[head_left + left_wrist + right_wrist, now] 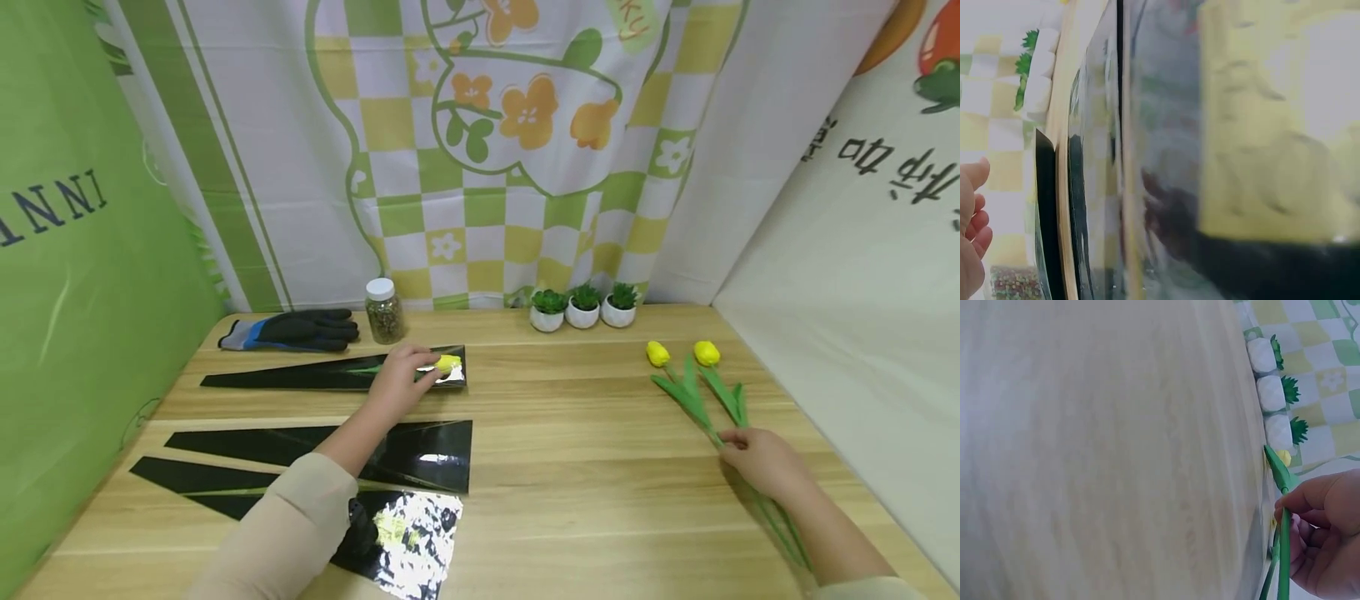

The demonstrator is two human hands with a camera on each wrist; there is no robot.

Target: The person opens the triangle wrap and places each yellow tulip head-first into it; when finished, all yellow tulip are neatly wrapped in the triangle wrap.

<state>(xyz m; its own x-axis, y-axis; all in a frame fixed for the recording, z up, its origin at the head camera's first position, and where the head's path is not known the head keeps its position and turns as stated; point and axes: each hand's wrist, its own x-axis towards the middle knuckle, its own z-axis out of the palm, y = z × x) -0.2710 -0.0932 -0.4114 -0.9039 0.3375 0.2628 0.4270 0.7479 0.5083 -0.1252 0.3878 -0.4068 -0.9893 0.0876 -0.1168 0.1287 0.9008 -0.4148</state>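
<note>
My left hand (401, 379) is over the farthest black flower sleeve (285, 372), beside a yellow tulip (448, 364) lying in it. In the left wrist view, the fingers (980, 222) are loosely bent with nothing visible between them. On the right, my right hand (765, 467) pinches the green stem of a yellow tulip (657, 354) between thumb and fingers. Another yellow tulip (707, 353) lies alongside it, its stem passing by the same hand; whether that stem is gripped too is hidden. The right wrist view shows the pinched stem (1284, 550) close up.
Two more black sleeves lie nearer: a middle one (427, 454) and a front one with a shiny end (423, 533). At the back are a work glove (300, 330), a white-lidded jar (385, 317) and three small potted plants (582, 310). Fabric walls surround the wooden table (570, 467).
</note>
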